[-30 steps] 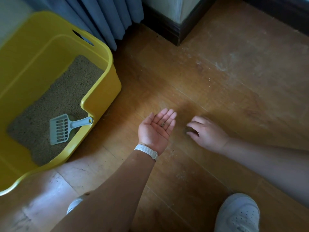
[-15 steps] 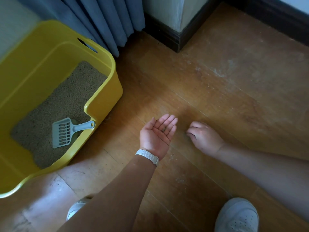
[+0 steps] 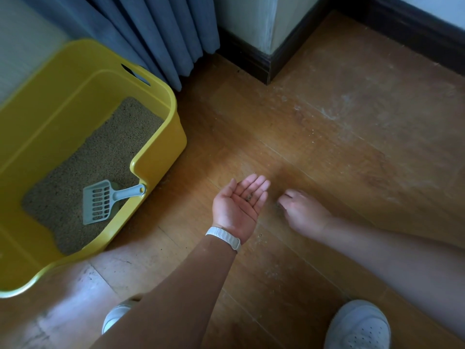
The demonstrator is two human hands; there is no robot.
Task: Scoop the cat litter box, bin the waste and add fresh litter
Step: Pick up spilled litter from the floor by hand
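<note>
The litter scoop (image 3: 105, 201) lies flat on the litter (image 3: 100, 157) at the near end of the litter box (image 3: 176, 137). Its long axis runs roughly left to right. The round handle points right, with its end resting against the low notch in the rim. The slotted blade points left and towards me. It is grey-blue moulded plastic with rows of oblong slots. The box is glossy yellow plastic with rounded corners and a cut-out handle slot. The litter in it is a tan, grainy bed.

My left grip (image 3: 239, 205) is released. It is held palm up above the wooden floor (image 3: 327, 147) with the fingers straight, and a few dark litter crumbs (image 3: 249, 196) sit on them. A white ribbed wristband (image 3: 224, 235) circles that wrist. My right grip (image 3: 305, 212) is just beside it, knuckles up, with the fingers curled down to the dusty boards. It is blurred, so I cannot tell whether it pinches anything. Pleated blue curtain (image 3: 156, 34) hangs behind the box. A perforated white shoe (image 3: 359, 326) shows at the bottom right.
</note>
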